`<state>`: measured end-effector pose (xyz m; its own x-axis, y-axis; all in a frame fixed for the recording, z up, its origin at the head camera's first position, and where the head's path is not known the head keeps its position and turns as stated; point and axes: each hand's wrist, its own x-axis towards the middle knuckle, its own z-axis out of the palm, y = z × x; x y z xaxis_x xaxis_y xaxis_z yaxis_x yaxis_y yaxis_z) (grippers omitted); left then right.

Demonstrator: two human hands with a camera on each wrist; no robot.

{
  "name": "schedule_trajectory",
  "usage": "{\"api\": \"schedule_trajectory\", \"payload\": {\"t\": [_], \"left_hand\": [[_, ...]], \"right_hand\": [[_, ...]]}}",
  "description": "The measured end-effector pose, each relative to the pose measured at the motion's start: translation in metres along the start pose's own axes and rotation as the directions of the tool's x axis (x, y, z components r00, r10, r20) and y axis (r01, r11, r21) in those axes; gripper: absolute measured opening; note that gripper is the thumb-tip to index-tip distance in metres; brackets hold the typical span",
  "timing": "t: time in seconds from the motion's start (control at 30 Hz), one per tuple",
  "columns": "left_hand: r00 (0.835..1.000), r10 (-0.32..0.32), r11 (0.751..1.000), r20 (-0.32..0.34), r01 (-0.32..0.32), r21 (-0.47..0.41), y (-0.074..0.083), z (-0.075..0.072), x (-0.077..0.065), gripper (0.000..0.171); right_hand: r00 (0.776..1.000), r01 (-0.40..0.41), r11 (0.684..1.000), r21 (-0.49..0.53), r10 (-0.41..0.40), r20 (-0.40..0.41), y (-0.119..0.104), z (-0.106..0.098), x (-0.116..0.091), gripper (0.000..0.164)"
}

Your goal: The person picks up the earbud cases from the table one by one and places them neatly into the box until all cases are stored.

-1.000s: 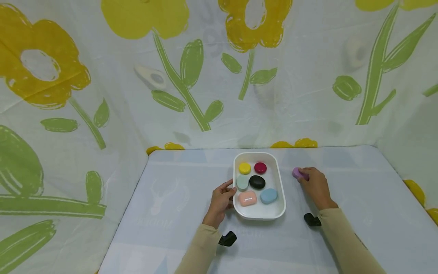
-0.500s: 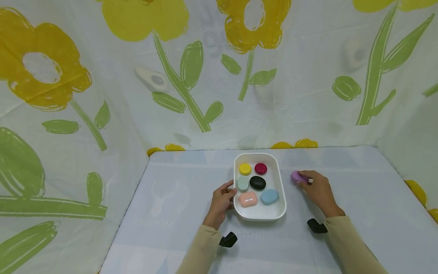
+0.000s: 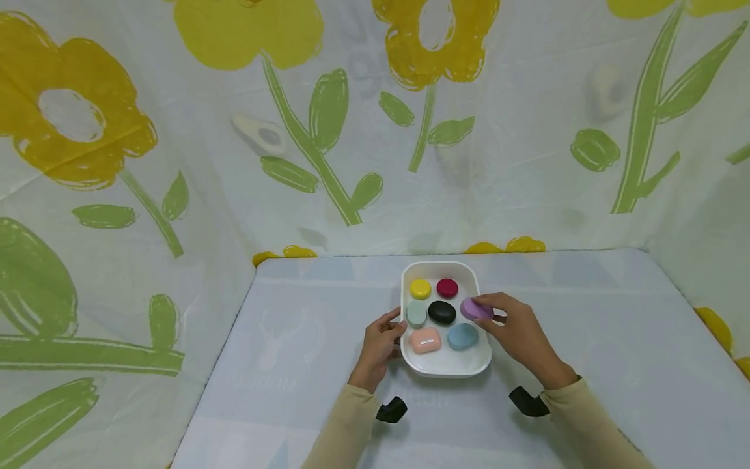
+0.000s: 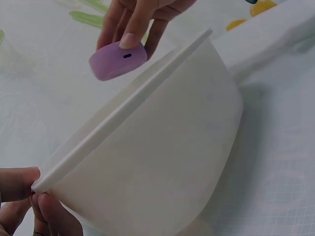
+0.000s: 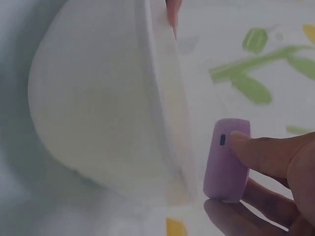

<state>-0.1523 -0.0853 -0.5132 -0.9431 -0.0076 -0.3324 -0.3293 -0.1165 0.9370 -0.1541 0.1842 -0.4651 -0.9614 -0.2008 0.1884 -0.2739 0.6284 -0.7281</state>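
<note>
A purple earbud case (image 3: 476, 309), rounded with a small dark port-like slot in its side, is pinched between the thumb and fingers of my right hand (image 3: 518, 329). It hangs over the right side of a white plastic tub (image 3: 445, 369), apart from the tub's floor. My left hand (image 3: 377, 348) grips the tub's left rim, thumb on top and fingers beneath. Inside lie small rounded things: yellow (image 3: 420, 288), dark red (image 3: 447, 288), pale green (image 3: 416, 313), black (image 3: 442, 312), pink (image 3: 425, 340) and light blue (image 3: 463, 336). In the left wrist view, the tub's wall hides them.
The tub stands on a pale table (image 3: 305, 365) with faint printed patterns. A white cloth (image 3: 515, 182) with yellow flowers and green leaves hangs behind the table and along its sides. A black wrist mount (image 3: 529, 402) projects from the right sleeve, another (image 3: 391, 410) from the left.
My right hand has carried the purple earbud case leftward, from beside the tub to above its right side. The left hand keeps its grip on the rim, and the tub has hardly moved.
</note>
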Motion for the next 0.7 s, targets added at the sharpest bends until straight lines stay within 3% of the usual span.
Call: {"api": "schedule_trajectory", "payload": {"t": [0.33,0.43,0.57,0.7], "left_hand": [[1.0,-0.01,1.0,0.003,0.01,-0.003,0.001,0.0,-0.001,0.047],[1.0,-0.01,1.0,0.001,0.01,0.003,0.0,0.0,-0.001,0.047],[1.0,-0.011,1.0,-0.004,0.011,0.008,0.0,0.0,0.0,0.047],[1.0,-0.009,1.0,-0.006,0.009,0.007,-0.001,0.0,0.0,0.047]], "right_hand": [[0.987,0.042,0.998,0.035,-0.047,0.151,-0.011,0.022,-0.001,0.041],[0.981,0.098,0.994,0.041,-0.104,0.166,-0.01,0.026,-0.003,0.04],[0.963,0.177,0.982,0.066,-0.187,0.195,-0.008,0.03,-0.004,0.037],[0.941,0.19,0.979,0.073,-0.203,0.27,-0.008,0.035,-0.004,0.036]]}}
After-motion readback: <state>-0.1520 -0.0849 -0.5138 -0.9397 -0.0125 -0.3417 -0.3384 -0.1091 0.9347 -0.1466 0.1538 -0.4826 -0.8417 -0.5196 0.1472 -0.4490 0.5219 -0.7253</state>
